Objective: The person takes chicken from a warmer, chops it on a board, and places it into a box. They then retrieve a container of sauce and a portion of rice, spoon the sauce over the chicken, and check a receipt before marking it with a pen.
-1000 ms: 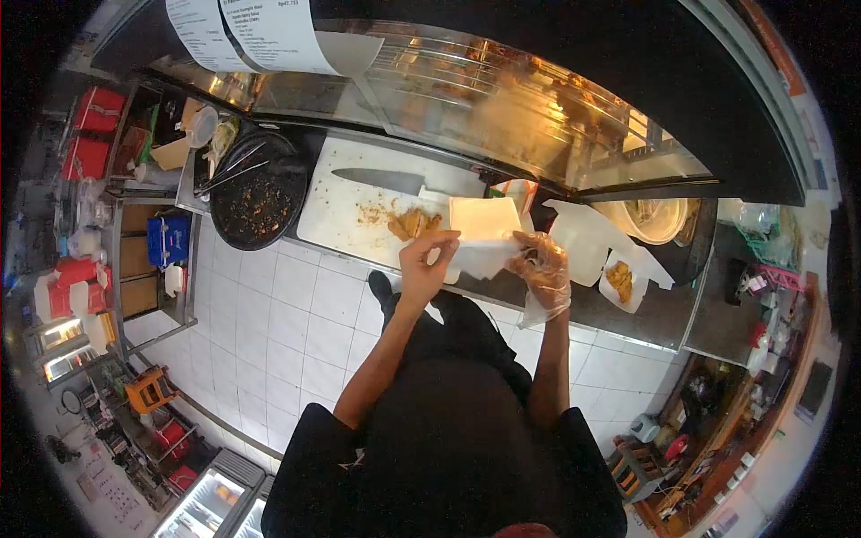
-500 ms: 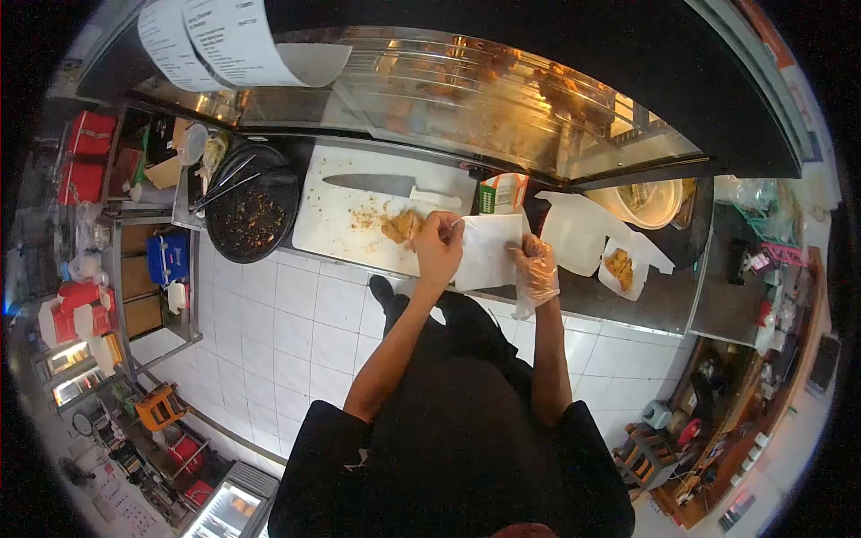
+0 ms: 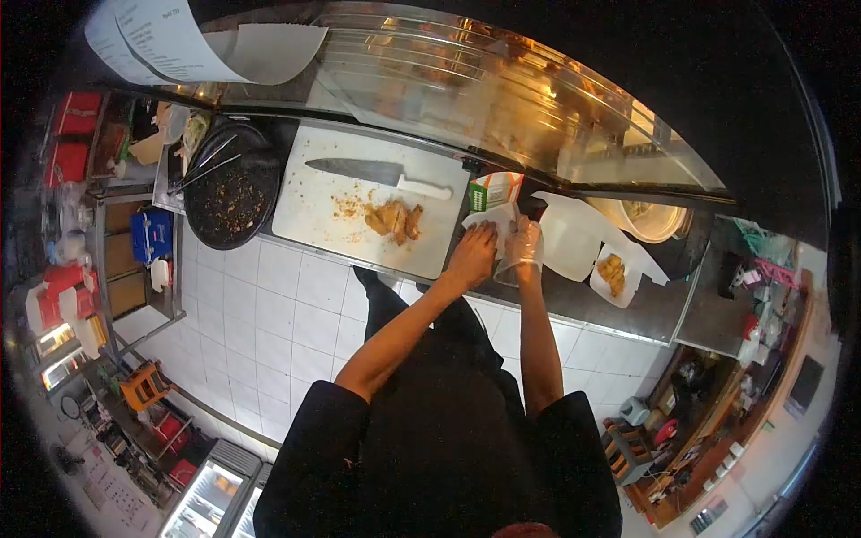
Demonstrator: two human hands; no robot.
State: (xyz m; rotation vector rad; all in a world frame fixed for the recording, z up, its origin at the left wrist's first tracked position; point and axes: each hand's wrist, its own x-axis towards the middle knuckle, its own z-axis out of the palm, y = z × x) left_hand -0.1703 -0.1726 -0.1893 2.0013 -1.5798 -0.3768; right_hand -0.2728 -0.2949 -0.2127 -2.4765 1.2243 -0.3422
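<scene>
My left hand [image 3: 475, 254] is set against the white paper [image 3: 491, 215], fingers close together; whether they pinch it, I cannot tell. My right hand [image 3: 524, 244], in a clear glove, is at the paper's right side; its grip is unclear. Left of both hands, the chopped meat [image 3: 393, 221] rests on the cutting board [image 3: 314, 215]. Beyond the meat lies the knife [image 3: 381, 172]; the printed carton [image 3: 495, 191] stands just past the paper.

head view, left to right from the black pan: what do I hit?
Black pan → golden-brown food pieces → left hand → gloved right hand → small golden food portion.
</scene>
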